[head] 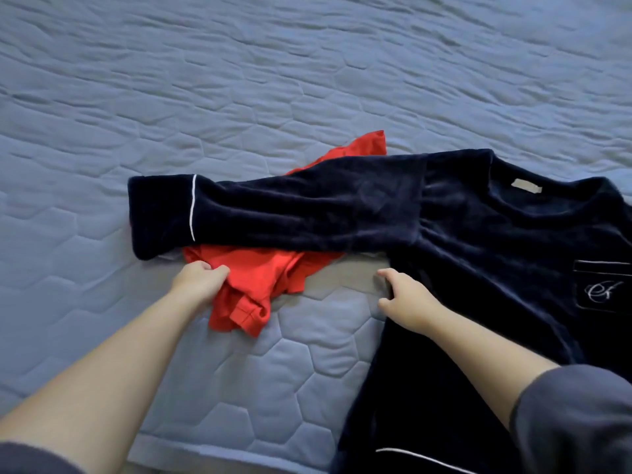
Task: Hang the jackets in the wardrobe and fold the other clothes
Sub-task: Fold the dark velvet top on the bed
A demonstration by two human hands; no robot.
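A dark navy velvet top [478,254] with white piping and a chest pocket lies spread on the bed at the right, its long sleeve stretched out to the left. Under that sleeve lies a crumpled red garment [260,278], showing above and below it. My left hand [200,280] grips the near edge of the red garment. My right hand [405,301] rests on the navy top's side edge below the armpit, fingers curled at the fabric's edge.
A blue-grey quilted bedspread [273,80] with a hexagon pattern covers the whole bed. The bed's near edge [222,456] runs along the bottom of the view.
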